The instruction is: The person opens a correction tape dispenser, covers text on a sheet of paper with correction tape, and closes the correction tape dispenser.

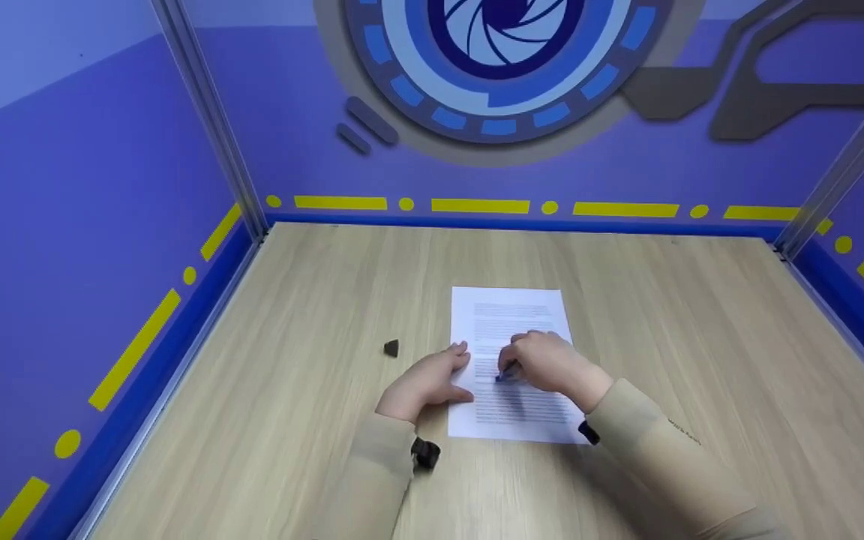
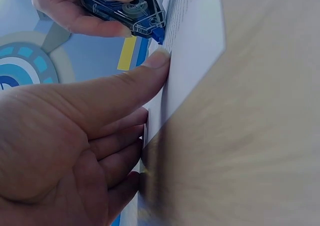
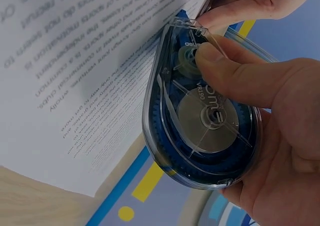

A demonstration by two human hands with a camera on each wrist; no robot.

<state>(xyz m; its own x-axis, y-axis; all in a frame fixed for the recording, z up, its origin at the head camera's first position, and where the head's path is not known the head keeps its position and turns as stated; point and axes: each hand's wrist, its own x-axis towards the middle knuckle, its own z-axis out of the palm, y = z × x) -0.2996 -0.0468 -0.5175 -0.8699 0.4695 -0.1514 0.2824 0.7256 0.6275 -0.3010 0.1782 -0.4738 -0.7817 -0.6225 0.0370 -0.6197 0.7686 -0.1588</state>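
A sheet of printed paper lies flat on the wooden table. My right hand grips a correction tape dispenser with a clear case and dark blue body. The thumb lies on its side, and its blue tip meets the printed lines near the sheet's middle, though exact contact is hard to tell. At the sheet's left edge, my left hand rests with thumb and fingers spread, the thumb on the paper. It holds nothing.
On the table, left of the sheet, lies a small dark angular piece. Purple-blue panels with yellow marks rise at the back and both sides. Metal posts stand in the corners.
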